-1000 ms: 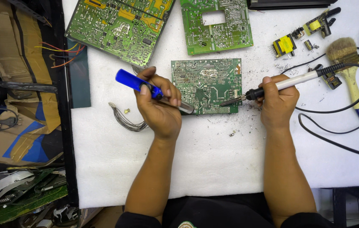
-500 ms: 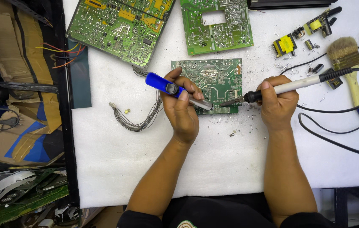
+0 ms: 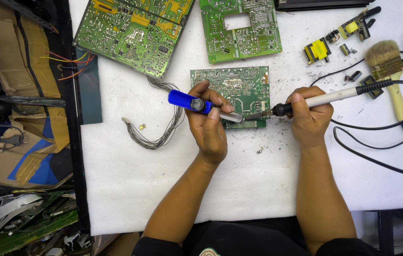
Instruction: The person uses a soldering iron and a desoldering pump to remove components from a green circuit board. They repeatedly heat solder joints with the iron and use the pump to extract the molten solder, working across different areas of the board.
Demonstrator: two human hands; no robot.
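A small green circuit board (image 3: 233,88) lies solder side up on the white foam sheet. My left hand (image 3: 209,124) grips a blue desoldering pump (image 3: 188,101), its metal tip pointing right at the board's lower edge. My right hand (image 3: 309,114) holds a white-handled soldering iron (image 3: 334,96); its dark tip meets the pump's tip near the board's lower right corner. The iron's black cable (image 3: 377,125) loops off to the right.
Two larger green boards (image 3: 135,29) (image 3: 244,29) lie at the back. A bundle of grey wires (image 3: 156,130) sits left of my left hand. Yellow transformers (image 3: 318,50) and a wooden brush (image 3: 391,71) are at the right. Cardboard and scrap fill the floor at left (image 3: 16,118).
My left hand has carried the blue pump rightward, from left of the small board onto its lower edge, meeting the iron's tip. The right hand has barely moved.
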